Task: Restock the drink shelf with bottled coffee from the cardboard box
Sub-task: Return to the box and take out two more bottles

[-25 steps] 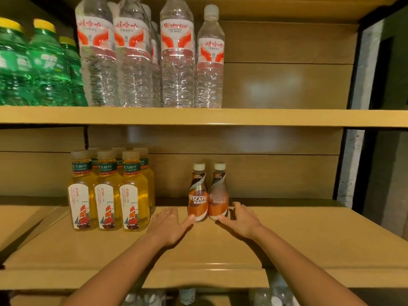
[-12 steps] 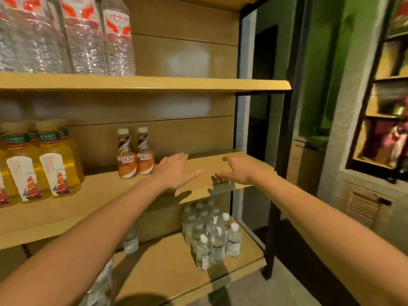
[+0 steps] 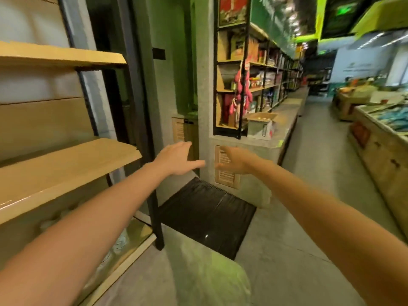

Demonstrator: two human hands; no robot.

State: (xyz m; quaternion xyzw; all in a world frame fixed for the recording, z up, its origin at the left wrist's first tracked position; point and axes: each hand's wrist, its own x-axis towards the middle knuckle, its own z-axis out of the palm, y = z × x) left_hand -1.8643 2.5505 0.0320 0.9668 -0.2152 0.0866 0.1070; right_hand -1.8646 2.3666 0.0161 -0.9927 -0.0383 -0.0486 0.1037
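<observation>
At mid-frame the left hand [image 3: 176, 159] and right hand [image 3: 236, 161] reach forward side by side, fingers loosely spread and holding nothing. Left of them stands the drink shelf [image 3: 66, 164], its wooden boards bare in view. Right of centre, the open cardboard box [image 3: 260, 127] sits on a grey ledge [image 3: 284, 122], well beyond both hands.

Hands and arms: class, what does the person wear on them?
Nothing visible: the left arm and right arm are bare to the picture's edge, without sleeves, watch or bracelet. The left hand and right hand wear no gloves; blur hides any ring.
</observation>
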